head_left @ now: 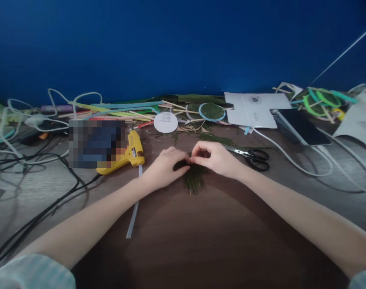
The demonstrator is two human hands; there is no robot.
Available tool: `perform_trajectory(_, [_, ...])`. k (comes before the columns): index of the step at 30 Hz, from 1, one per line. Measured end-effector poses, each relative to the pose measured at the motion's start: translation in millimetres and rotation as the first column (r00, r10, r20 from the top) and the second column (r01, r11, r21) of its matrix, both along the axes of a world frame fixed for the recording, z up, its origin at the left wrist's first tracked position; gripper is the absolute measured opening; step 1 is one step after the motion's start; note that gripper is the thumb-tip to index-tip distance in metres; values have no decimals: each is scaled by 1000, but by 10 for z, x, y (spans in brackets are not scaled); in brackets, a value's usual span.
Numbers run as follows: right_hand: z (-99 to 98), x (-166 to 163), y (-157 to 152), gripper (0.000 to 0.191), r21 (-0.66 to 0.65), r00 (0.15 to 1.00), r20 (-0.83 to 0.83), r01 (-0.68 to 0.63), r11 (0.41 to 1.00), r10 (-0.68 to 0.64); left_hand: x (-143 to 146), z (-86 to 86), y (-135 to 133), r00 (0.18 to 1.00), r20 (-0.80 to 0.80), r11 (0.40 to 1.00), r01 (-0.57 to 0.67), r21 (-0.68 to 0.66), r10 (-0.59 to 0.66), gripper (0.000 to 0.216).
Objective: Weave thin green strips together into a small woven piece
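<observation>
At the middle of the brown table, a small bundle of dark green, grass-like strips [194, 182] points its cut-looking ends toward me. My left hand [167, 166] curls in from the left, thumb and fingers closed at the bundle's upper part. Opposite it, my right hand [214, 158] pinches with thumb and forefinger at the same upper end. The fingers hide that end, so any small piece between them cannot be made out. More loose green strips [217, 139] lie just beyond the right hand. Black-handled scissors [257, 158] rest by the right wrist.
A yellow glue gun [135, 148] with a clear glue stick [134, 218] lies left of my left hand. Behind are a white paper disc [165, 122], a blue-rimmed green disc [212, 112] and a white card [255, 108]. A phone [303, 126] and white cables sit right; black cables [65, 196] run left.
</observation>
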State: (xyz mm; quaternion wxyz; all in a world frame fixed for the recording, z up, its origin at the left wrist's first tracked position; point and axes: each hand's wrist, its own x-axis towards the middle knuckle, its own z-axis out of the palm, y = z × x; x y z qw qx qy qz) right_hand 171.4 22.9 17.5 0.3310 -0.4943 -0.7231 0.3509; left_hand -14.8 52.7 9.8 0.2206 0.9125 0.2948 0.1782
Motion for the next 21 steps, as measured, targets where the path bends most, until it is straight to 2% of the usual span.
perform_trajectory(5, [-13, 2, -15, 13, -25, 1000, 3, -24, 999, 24, 0, 10, 9, 1000, 4, 1000, -7, -10, 7, 9])
perform_trajectory(13, [-21, 16, -16, 7, 30, 997, 11, -82, 996, 81, 2, 22, 2, 1000, 6, 1000, -27, -3, 27, 8])
perform_trajectory(17, [-56, 61, 22, 6, 153, 997, 66, 36, 988, -47, 5, 26, -6, 1000, 10, 1000, -22, -16, 22, 8])
perform_trajectory(19, [-86, 88, 44, 6, 236, 981, 143, 97, 967, -133, 4, 22, -7, 1000, 21, 1000, -20, -22, 21, 10])
perform_trajectory(21, [-114, 106, 58, 9, 254, 958, 235, 104, 962, -166, -1, 16, -8, 999, 22, 999, -24, -22, 24, 11])
